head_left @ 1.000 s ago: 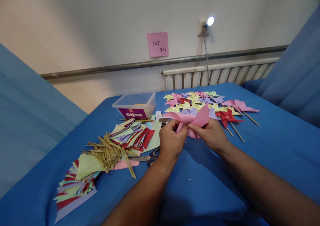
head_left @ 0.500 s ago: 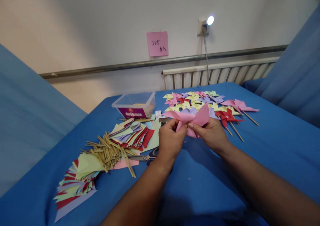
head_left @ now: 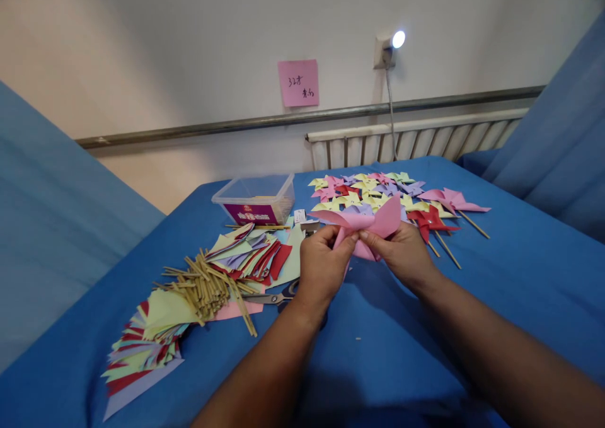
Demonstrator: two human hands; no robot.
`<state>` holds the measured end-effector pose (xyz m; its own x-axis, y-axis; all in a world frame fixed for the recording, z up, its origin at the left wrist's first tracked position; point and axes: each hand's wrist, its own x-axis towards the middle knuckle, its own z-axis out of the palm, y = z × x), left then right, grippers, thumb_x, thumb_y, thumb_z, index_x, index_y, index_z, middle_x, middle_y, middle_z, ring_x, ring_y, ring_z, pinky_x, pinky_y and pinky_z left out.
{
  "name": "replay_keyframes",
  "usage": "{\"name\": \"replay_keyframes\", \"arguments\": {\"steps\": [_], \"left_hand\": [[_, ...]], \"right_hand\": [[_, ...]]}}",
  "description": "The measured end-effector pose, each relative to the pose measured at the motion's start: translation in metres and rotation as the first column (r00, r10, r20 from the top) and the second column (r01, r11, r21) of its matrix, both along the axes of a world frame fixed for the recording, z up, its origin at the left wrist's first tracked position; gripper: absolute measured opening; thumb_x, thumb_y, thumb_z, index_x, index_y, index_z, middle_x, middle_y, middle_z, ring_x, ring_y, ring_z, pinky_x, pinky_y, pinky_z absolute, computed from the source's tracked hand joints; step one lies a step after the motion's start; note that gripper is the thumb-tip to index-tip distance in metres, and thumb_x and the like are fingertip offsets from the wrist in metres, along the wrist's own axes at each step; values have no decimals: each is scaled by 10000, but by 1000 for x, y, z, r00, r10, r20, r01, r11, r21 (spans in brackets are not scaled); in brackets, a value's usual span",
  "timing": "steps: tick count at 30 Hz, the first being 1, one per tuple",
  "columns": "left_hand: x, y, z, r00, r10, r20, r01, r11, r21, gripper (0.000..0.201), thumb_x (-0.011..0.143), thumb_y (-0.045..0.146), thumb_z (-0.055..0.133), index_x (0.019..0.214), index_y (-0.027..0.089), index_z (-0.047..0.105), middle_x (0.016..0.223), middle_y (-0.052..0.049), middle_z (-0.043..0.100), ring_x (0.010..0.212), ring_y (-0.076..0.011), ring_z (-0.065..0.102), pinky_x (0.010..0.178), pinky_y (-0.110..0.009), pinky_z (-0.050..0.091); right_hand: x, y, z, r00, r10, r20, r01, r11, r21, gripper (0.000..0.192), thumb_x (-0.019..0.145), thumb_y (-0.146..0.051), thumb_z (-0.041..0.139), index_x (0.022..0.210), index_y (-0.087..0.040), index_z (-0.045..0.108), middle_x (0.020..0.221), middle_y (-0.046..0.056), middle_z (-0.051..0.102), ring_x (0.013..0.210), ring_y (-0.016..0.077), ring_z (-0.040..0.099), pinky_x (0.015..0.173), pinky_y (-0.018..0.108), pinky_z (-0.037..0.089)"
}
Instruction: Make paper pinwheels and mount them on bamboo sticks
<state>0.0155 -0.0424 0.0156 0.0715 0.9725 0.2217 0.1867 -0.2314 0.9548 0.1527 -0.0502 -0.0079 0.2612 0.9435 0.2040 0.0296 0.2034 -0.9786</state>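
Observation:
Above the blue-covered table, a pink paper pinwheel (head_left: 363, 225) with curled blades is pinched at its centre between both thumbs. My left hand (head_left: 324, 264) is closed on its left side, thumb pressed to the middle. From the right, my right hand (head_left: 406, 254) grips it the same way, its thumb tip touching the left one. The fingers behind the paper are hidden. Partly covered by my left wrist are scissors (head_left: 271, 298). Beyond the pink paper, several finished pinwheels (head_left: 362, 191) in yellow, pink, purple and red lie in rows, some with sticks showing.
On the left lie a heap of short wooden sticks (head_left: 208, 289), fanned coloured paper sheets (head_left: 255, 254) and another paper stack (head_left: 146, 346). A clear plastic box (head_left: 255, 199) stands at the back, near a small white box (head_left: 299, 216). Blue curtains (head_left: 51, 226) hang at both sides.
Both hands and the pink pinwheel have shifted very slightly to the right. The grip stays the same, and the things on the table have not moved.

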Motion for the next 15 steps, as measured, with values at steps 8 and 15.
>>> {"name": "replay_keyframes", "arguments": {"steps": [8, 15], "left_hand": [[-1, 6, -6, 993, -7, 115, 16, 996, -82, 210, 671, 339, 732, 764, 151, 717, 684, -8, 652, 613, -127, 528, 580, -232, 409], [-3, 11, -13, 982, 6, 188, 19, 991, -132, 244, 617, 369, 765, 721, 154, 717, 648, -1, 630, 564, -114, 502, 533, -221, 372]], "right_hand": [[0, 2, -2, 1000, 20, -20, -20, 1000, -2, 222, 628, -356, 729, 608, -154, 640, 571, -6, 596, 534, 125, 494, 508, 257, 384], [-2, 3, -4, 1000, -2, 4, 2, 1000, 5, 254, 656, -392, 720, 722, -149, 685, 597, 1, 629, 531, 128, 509, 518, 261, 399]]}}
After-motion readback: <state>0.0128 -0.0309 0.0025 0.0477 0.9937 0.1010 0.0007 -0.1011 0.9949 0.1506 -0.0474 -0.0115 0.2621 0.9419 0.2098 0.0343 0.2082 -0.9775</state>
